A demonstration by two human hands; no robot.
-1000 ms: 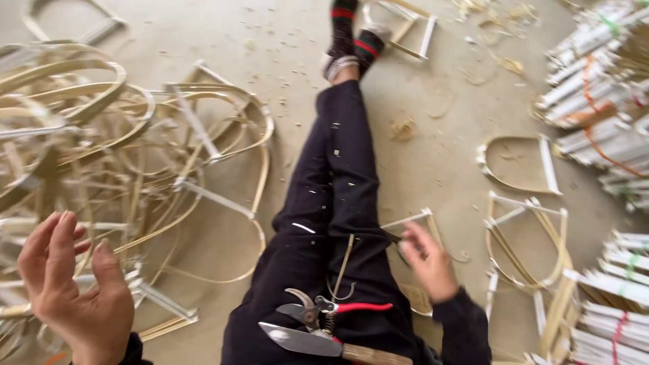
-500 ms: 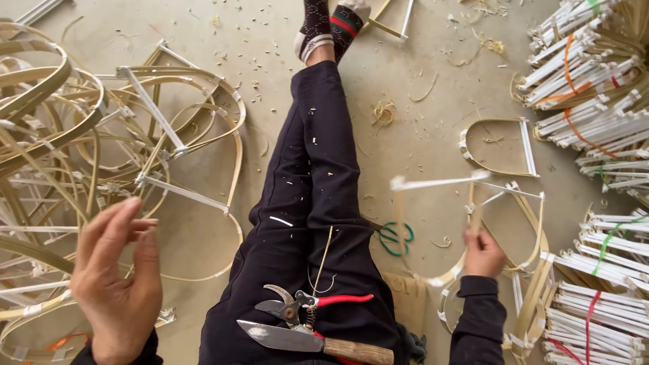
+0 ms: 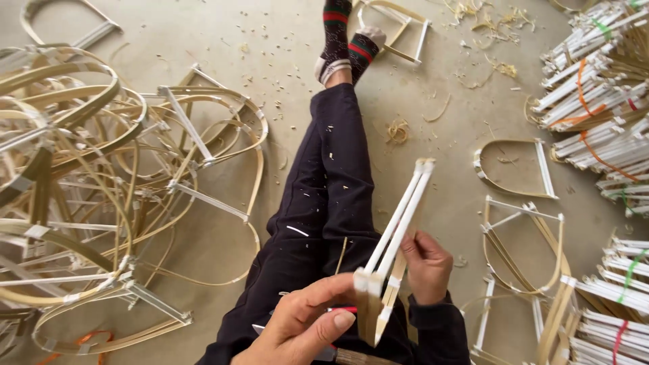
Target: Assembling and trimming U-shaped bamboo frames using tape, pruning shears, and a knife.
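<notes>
Hands meet over the lap: left hand (image 3: 304, 328) pinches the near end of a bent bamboo-strip frame (image 3: 395, 233), fingers closed around it; right hand (image 3: 424, 265) curls shut on its side strips. Frame looks light, springy, thin enough to splinter; best gripped at the white-bound ends. No containers in view. Finished frames (image 3: 101, 203) heaped left, tied stick bundles (image 3: 595, 108) right, cutters' red handle (image 3: 341, 309) on lap.

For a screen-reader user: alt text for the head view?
Both hands, left hand and right hand, hold a folded bamboo frame over dark-trousered legs on a concrete floor, with bent bamboo frames piled alongside.
</notes>
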